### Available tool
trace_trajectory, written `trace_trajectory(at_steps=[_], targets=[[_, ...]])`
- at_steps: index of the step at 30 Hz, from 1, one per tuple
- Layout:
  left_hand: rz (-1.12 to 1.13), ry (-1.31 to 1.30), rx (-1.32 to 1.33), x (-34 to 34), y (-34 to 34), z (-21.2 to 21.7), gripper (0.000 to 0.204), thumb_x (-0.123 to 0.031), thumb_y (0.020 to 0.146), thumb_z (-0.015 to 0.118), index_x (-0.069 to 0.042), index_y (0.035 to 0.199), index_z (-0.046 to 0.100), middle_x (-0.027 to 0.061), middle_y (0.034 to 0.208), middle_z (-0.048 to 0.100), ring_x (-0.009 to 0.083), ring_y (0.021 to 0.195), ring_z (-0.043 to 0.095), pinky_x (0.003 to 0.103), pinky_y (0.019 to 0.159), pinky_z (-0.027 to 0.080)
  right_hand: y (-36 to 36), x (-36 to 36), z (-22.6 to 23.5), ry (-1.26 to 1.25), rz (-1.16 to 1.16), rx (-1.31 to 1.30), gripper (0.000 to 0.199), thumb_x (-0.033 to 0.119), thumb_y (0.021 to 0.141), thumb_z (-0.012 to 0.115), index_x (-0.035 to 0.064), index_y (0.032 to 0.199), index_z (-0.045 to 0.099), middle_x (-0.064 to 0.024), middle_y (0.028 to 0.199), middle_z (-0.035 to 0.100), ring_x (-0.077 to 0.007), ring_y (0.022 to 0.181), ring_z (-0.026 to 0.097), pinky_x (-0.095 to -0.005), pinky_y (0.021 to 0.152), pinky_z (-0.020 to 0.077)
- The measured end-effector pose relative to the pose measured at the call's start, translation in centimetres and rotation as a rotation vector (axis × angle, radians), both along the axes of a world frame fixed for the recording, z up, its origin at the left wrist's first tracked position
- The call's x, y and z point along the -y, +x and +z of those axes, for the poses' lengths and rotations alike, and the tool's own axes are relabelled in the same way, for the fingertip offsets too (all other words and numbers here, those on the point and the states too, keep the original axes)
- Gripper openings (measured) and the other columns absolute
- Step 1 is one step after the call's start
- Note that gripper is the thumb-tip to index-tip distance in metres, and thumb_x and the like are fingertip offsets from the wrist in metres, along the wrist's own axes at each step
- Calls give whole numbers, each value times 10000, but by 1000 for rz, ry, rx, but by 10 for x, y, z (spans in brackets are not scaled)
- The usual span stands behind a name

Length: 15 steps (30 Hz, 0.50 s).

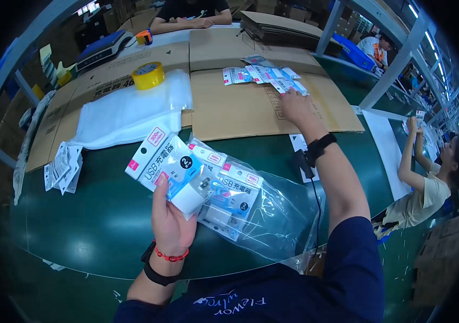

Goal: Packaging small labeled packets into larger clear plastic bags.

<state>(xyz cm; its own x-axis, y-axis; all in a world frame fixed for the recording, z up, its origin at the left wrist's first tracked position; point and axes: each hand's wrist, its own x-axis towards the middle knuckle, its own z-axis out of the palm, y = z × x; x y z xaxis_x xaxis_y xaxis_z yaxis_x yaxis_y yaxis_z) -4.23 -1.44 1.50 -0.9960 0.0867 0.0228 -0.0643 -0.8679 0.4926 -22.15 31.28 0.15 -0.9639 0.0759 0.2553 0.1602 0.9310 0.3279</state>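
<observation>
My left hand is closed on a carded USB charger pack, the thumb on its front. The pack has a white and blue card, and a white plug charger shows at its lower end. Behind and right of it, on the green table, lies a clear plastic bag with more charger packs at its left end. My right hand reaches over the cardboard, its fingertips at the near edge of a small pile of similar packs. Those fingers look apart, though their tips are partly hidden.
Clear bags lie stacked on flattened cardboard, under a yellow tape roll. White cards sit at the left. A black device trails a cord by my right forearm. Co-workers sit across and at the right, near metal posts.
</observation>
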Motion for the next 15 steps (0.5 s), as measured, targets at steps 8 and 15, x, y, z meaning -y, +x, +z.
trace_trajectory(at_steps=[8,15], targets=[[-162,15,19,-1,11,2,445,-283,980,415,-55,1359,360,105,1291,507,240,1166,521,414,976,422,-6,8,13,-179,258,47,302,188,858,524,27,1098,613,-199,1203,549,-362,1129,528,-493,966,399],[-241,-56,46,-16,4,-2,483,-345,975,418,-79,1372,351,120,1283,513,260,1146,542,403,926,468,-7,-16,10,-441,274,-231,383,154,876,561,0,1226,534,-209,1238,545,-322,1159,523,-358,982,405]])
